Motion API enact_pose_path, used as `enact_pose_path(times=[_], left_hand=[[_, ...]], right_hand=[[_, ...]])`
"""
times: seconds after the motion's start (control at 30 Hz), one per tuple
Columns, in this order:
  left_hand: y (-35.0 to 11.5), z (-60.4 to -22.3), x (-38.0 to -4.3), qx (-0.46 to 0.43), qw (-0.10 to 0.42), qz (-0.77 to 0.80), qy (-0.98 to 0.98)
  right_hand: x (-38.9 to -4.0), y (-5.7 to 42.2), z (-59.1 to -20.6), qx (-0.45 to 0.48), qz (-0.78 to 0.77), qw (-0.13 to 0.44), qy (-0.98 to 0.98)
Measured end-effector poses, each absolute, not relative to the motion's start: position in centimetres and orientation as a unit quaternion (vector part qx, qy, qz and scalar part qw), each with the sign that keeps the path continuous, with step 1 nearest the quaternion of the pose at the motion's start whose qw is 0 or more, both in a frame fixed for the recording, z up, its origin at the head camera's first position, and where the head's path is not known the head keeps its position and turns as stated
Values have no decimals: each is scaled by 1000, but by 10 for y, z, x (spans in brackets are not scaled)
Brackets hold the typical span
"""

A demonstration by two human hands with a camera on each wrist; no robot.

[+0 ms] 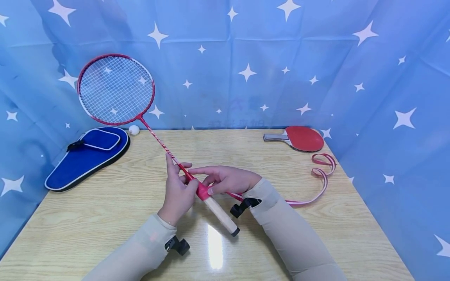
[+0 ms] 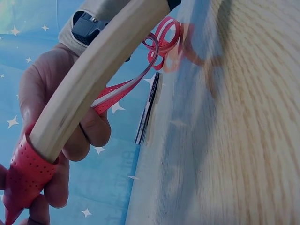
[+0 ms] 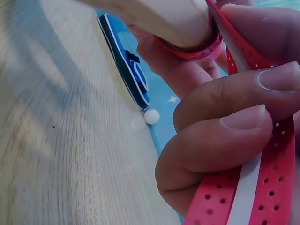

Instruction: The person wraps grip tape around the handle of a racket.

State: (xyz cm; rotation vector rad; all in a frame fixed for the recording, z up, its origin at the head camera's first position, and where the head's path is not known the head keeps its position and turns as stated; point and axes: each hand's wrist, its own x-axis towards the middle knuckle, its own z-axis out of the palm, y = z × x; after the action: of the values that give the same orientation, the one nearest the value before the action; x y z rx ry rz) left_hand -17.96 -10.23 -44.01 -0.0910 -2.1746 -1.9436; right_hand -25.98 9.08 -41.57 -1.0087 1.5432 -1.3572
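Note:
My left hand (image 1: 178, 195) holds a red and white badminton racket (image 1: 154, 134) at the lower shaft, its head raised to the upper left. Below the hand, red perforated grip tape (image 2: 33, 171) wraps the top of the handle; the rest of the handle (image 1: 220, 214) is bare pale wood with a dark end cap. My right hand (image 1: 230, 180) pinches the loose tape beside the handle, thumb close to the wrapped part. In the right wrist view the tape (image 3: 272, 187) runs under the curled fingers, showing a white strip along its middle. Its free end (image 1: 325, 179) curls on the table at right.
A blue paddle case (image 1: 88, 160) lies at the table's left, with a white ball (image 1: 134, 130) beside it. At the back right rests a red table tennis paddle (image 1: 305, 138). A blue star-patterned curtain (image 1: 225, 78) hangs behind the wooden table (image 1: 116, 218).

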Motion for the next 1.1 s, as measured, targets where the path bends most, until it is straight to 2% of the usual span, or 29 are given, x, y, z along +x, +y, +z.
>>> enact_pose_path(times=[0.83, 1.1], left_hand=[[-103, -440, -181, -29, 105, -642, -759], [-104, -440, -181, -27, 107, -652, -750]], right_hand=[[-261, 90, -420, -426, -519, 368, 643], [-260, 91, -418, -410, -531, 395, 628]])
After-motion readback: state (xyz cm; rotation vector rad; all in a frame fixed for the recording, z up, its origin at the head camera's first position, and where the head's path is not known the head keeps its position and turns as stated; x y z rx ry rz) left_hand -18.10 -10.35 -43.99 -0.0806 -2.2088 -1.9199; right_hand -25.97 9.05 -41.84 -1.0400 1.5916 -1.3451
